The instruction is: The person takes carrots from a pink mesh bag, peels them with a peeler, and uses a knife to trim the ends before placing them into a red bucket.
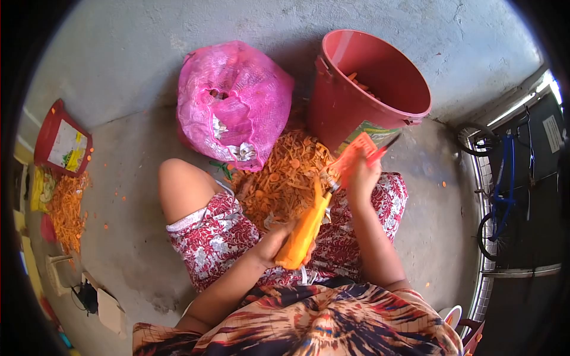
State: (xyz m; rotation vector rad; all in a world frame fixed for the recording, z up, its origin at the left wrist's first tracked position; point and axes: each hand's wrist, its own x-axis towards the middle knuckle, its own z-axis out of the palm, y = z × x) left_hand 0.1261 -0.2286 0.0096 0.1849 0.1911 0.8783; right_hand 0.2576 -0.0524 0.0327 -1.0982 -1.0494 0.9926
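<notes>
My left hand (pixel 274 242) is wrapped round the thick end of a large peeled carrot (pixel 304 230), which slants up and to the right over my lap. My right hand (pixel 361 178) is closed round a peeler (pixel 354 149) with an orange-red slotted handle. The peeler's metal head lies against the carrot's upper end, where a strip stands off. From the same right fist sticks out a red-handled knife (pixel 389 143), its dark blade pointing up and right. Beneath both hands, a heap of carrot peelings (pixel 285 178) covers the floor between my legs.
A tall red bin (pixel 332 95) with some carrots inside stands at the back right. Beside it is a pink mesh sack (pixel 237 107). At the left are a smaller red bucket (pixel 44 139) and more peelings (pixel 66 207). A blue bicycle (pixel 504 184) leans at the right.
</notes>
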